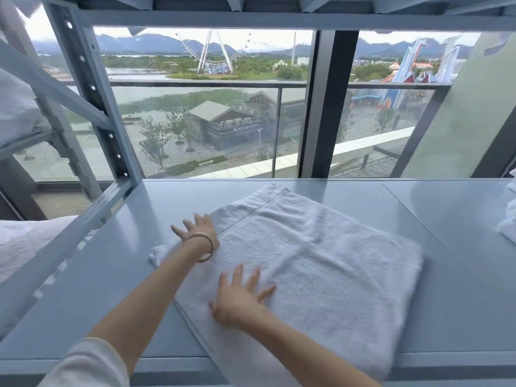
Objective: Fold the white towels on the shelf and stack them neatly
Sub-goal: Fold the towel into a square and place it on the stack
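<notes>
Lying flat on the shelf [363, 196], folded white towel [321, 261] overhangs front edge. Left hand [196, 227] & right hand [237, 297] both press it w/ fingers spread, gripping nothing.

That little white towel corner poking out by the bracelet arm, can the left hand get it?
Probably yes. The left hand lies flat at the white towel's left edge, and the corner sits just beside its wrist on the bare shelf, with nothing between.
</notes>
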{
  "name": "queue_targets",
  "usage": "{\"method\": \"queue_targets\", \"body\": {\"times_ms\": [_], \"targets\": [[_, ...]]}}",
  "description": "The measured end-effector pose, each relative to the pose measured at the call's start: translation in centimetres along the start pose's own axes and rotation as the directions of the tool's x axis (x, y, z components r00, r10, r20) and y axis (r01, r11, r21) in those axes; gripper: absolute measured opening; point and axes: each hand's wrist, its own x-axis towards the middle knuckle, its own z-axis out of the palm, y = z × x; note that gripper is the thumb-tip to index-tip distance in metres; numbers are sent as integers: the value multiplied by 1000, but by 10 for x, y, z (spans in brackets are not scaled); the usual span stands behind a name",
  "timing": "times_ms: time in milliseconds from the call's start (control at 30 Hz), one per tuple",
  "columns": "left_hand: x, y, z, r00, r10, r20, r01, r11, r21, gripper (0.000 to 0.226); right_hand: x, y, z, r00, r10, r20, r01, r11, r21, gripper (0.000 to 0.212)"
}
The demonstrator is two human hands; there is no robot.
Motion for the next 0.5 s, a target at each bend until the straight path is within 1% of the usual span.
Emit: {"method": "queue_targets", "body": {"times_ms": [67, 100, 133, 167, 200, 233, 267, 300, 333, 367, 400, 433, 467, 500], "targets": [[-23, -2, 13, 997, 80, 14, -79, 996, -49, 69, 15, 24, -18, 987, -125, -102, 123, 992, -28, 54], [-38, -3, 24, 991, 122, 59, -116, 988, -98, 71, 23, 43, -27, 974, -177, -140, 167, 983, -79, 52], [-51, -5, 36, 979, 163, 124, -147, 981, -129, 73, 30, 64, -33, 967, -207, -146, 188, 973, -136, 52], [-60, -8, 49, 966, 203, 159, -182, 974, -135, 75, 36, 84, -36, 970, -205, -128, 180, 967, -180, 54], [-65, -13, 60, 960, 239, 144, -222, 967, -129, 79, 40, 101, -37, 976, -182, -118, 157, 968, -196, 57], [-65, -20, 67, 956, 276, 100, -265, 958, -112, 88, 41, 114, -36, 980, -154, -129, 129, 975, -182, 64], [-63, -26, 70, 948, 314, 59, -309, 947, -89, 102, 39, 123, -32, 981, -119, -152, 96, 984, -148, 70], [-59, -34, 71, 936, 350, 34, -348, 935, -64, 116, 33, 127, -28, 982, -79, -169, 59, 991, -121, 70], [-54, -41, 70, 922, 386, 19, -385, 922, -38, 122, 24, 126, -22, 984, -38, -174, 19, 994, -110, 65], [-47, -47, 67, 909, 415, 17, -415, 910, -17, 121, 15, 122, -14, 986, 11, -166, -27, 995, -94, 61], [-37, -54, 64, 900, 434, 34, -434, 901, -4, 112, 4, 112, -7, 988, 62, -144, -74, 994, -80, 61], [-26, -60, 59, 903, 426, 63, -427, 904, 13, 96, -5, 99, -3, 988, 99, -119, -110, 990, -86, 62], [-16, -62, 52, 923, 376, 86, -379, 925, 31, 80, -10, 86, -2, 987, 111, -118, -125, 986, -110, 62], [-10, -57, 44, 950, 297, 93, -302, 952, 42, 69, -9, 75, -4, 985, 90, -145, -110, 985, -131, 61]]}}
